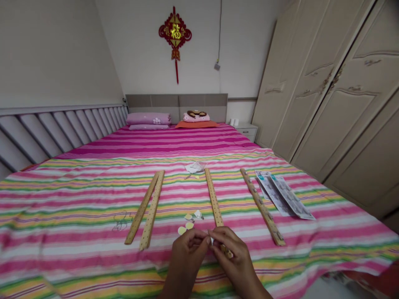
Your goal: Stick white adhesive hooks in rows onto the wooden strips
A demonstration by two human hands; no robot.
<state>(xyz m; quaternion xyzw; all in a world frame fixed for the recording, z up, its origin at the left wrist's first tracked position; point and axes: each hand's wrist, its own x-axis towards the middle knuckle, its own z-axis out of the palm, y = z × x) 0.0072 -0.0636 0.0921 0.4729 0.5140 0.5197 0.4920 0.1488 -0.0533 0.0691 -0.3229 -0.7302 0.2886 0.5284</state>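
Close together at the near end of the middle wooden strip are my left hand [189, 252] and my right hand [233, 253]. Both are closed, fingertips pinching a small white piece [212, 240] whose kind I cannot make out. Under my right hand runs the middle wooden strip [213, 197], drilled with small holes; its near end is partly covered. Just beyond my left hand lie pale yellow paper scraps [182, 230] and a small white scrap [198, 214].
Two more holed strips [152, 211] lie left, beside a tangle of thin wire or cord [122, 220]. A strip with small metal pieces [262, 207] lies right, next to blister cards [291, 197]. A clear plastic packet [195, 167] is farther back on the striped sheet [77, 232].
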